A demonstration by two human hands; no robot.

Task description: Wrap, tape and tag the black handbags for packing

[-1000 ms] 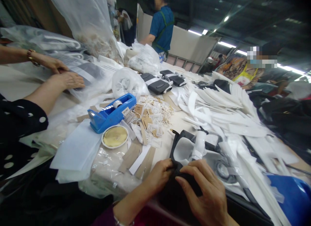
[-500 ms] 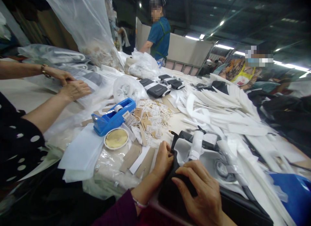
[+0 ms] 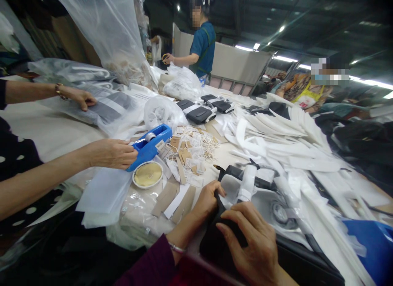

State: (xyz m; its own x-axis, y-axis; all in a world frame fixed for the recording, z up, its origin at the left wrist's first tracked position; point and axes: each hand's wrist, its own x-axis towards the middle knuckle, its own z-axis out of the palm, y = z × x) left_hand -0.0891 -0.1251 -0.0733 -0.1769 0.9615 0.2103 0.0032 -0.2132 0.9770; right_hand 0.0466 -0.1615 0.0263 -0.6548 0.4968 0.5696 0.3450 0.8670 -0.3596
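A black handbag (image 3: 225, 237) lies in front of me, with pale padding (image 3: 229, 189) inside its mouth and plastic-wrapped straps (image 3: 248, 181) across it. My left hand (image 3: 208, 202) grips the edge of the bag's near-left corner, its fingers curled over the rim. Closed around the top edge nearer to me is my right hand (image 3: 253, 237), thumb on the outer side and fingers toward the mouth. My sleeve and wrist partly cover the bag's lower side.
At left, a co-worker's hand (image 3: 112, 153) reaches a blue tape dispenser (image 3: 153, 142); the other rests on a plastic-wrapped bag (image 3: 107, 107). Tags with strings (image 3: 190, 148), a round yellow tin (image 3: 147, 174) and white foam strips (image 3: 276, 142) cover the table. Another blue object (image 3: 368, 245) sits right.
The co-worker's near hand has left the wrapped bag and come to the tape dispenser. My left hand has edged up over the handbag's rim. A person behind has raised a forearm.
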